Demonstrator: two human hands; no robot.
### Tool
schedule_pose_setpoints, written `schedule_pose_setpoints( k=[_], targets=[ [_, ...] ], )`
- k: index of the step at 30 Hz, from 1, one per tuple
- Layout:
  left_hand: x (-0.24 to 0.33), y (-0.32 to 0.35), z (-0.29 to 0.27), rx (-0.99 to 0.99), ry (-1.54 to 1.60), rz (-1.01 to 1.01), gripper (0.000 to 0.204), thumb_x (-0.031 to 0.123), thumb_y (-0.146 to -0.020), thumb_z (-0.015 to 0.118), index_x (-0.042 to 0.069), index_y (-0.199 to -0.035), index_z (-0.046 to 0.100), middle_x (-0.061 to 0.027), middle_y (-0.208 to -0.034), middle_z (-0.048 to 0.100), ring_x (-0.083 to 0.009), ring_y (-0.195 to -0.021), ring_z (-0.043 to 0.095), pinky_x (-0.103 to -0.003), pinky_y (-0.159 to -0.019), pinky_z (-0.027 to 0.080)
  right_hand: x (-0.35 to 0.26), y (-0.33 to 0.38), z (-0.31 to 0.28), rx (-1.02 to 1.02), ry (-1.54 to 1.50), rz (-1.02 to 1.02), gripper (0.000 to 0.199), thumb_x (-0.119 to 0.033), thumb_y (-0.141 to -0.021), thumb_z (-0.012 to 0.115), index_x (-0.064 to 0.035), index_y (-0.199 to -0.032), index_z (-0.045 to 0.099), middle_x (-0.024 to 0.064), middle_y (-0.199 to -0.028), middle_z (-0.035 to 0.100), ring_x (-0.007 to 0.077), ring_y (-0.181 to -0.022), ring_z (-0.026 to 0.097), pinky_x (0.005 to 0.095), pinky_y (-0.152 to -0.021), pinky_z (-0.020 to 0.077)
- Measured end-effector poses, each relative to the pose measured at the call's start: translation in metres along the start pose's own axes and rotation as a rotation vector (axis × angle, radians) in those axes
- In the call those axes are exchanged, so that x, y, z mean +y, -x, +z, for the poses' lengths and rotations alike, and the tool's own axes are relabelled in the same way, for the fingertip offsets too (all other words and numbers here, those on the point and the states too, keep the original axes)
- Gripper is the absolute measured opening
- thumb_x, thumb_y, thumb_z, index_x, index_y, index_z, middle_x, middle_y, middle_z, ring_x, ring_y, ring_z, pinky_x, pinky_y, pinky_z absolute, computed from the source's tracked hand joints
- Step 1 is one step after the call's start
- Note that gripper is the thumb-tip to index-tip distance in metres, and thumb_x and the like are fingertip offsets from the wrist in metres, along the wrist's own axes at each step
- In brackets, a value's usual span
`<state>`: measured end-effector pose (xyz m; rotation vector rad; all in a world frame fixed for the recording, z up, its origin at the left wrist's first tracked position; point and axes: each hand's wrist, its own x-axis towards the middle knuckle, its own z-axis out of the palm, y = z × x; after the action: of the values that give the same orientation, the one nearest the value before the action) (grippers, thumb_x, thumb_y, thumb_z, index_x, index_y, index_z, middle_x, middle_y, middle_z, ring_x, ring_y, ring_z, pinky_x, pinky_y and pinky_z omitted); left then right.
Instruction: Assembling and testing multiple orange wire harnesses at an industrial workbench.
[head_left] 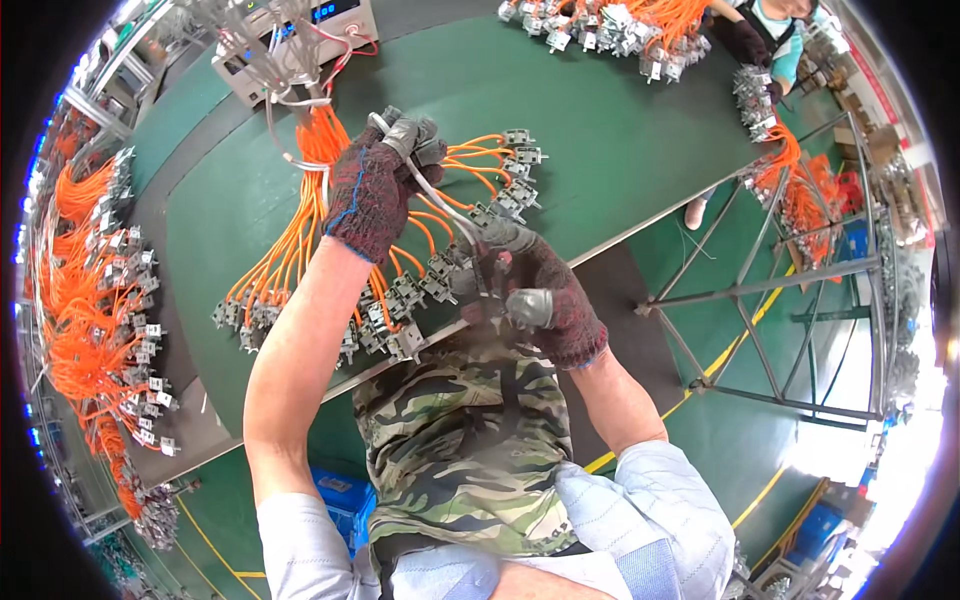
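Note:
Both my hands wear dark knitted gloves with grey fingertips. My left hand [378, 180] is raised over the green table [620, 130] and grips the upper end of a white cable [432, 196]. My right hand [535, 290] holds the cable's lower end near the table's front edge. Under and between my hands lies a bundle of orange wires [300, 225], each ending in a small grey metal connector [405, 340]. The cable runs slanted from one hand to the other.
A white test box [300, 40] with wires stands at the table's back. More orange wire bundles [90, 300] hang on a rack at the left. Another person [765, 40] handles similar bundles at the far right corner. A grey metal frame [790, 290] stands at the right.

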<state>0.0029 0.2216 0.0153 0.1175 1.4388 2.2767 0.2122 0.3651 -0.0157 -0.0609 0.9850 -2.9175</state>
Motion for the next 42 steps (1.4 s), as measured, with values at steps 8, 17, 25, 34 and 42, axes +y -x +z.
schedule_pose_setpoints(
  k=[8,17,25,34,42],
  targets=[
    [0.009,-0.008,0.031,-0.288,-0.376,0.212,0.062,0.021,-0.103,0.073,0.003,-0.158,0.051,-0.0153,-0.149,0.064,-0.0214,-0.129,0.067,-0.039,-0.105,0.057,-0.033,0.001,-0.006,-0.137,0.401,0.228,0.057,0.005,-0.092,0.078,-0.0076,-0.144,0.059,0.0127,-0.128,0.07,0.0298,-0.113,0.074,0.0493,-0.096,0.0625],
    [-0.012,-0.084,-0.017,-0.466,-1.032,0.275,0.075,0.061,-0.106,0.059,0.009,-0.16,0.049,-0.0261,-0.159,0.053,-0.0419,-0.151,0.048,-0.047,-0.123,0.04,-0.132,-0.068,-0.019,0.053,1.297,-0.075,0.026,-0.008,-0.092,0.08,-0.0055,-0.116,0.07,-0.0017,-0.095,0.067,0.0106,-0.087,0.063,0.0299,-0.082,0.0552],
    [-0.046,-0.079,0.032,-0.495,-1.385,0.202,0.045,0.045,-0.109,0.056,0.018,-0.143,0.066,-0.016,-0.118,0.078,-0.0418,-0.113,0.072,-0.05,-0.099,0.054,-0.192,-0.174,-0.07,0.123,0.729,-0.418,0.029,-0.006,-0.09,0.083,-0.0034,-0.112,0.065,0.0117,-0.111,0.073,0.0248,-0.097,0.075,0.0393,-0.082,0.0637],
    [-0.059,-0.089,0.021,-0.48,-1.425,0.155,0.039,0.044,-0.109,0.052,0.027,-0.142,0.065,-0.0102,-0.114,0.08,-0.0373,-0.11,0.073,-0.05,-0.096,0.056,-0.132,-0.186,-0.136,0.241,0.607,-0.266,0.034,-0.005,-0.085,0.087,-0.0026,-0.111,0.065,0.015,-0.114,0.074,0.0277,-0.101,0.077,0.0427,-0.092,0.065],
    [-0.058,-0.085,0.02,-0.48,-1.391,0.164,0.042,0.048,-0.11,0.053,0.025,-0.142,0.068,-0.0161,-0.114,0.077,-0.0409,-0.108,0.072,-0.051,-0.095,0.055,-0.12,-0.189,-0.145,0.286,0.582,-0.203,0.033,-0.004,-0.086,0.085,0.0017,-0.114,0.069,0.0087,-0.104,0.074,0.023,-0.093,0.077,0.0379,-0.084,0.0656]
  ],
)
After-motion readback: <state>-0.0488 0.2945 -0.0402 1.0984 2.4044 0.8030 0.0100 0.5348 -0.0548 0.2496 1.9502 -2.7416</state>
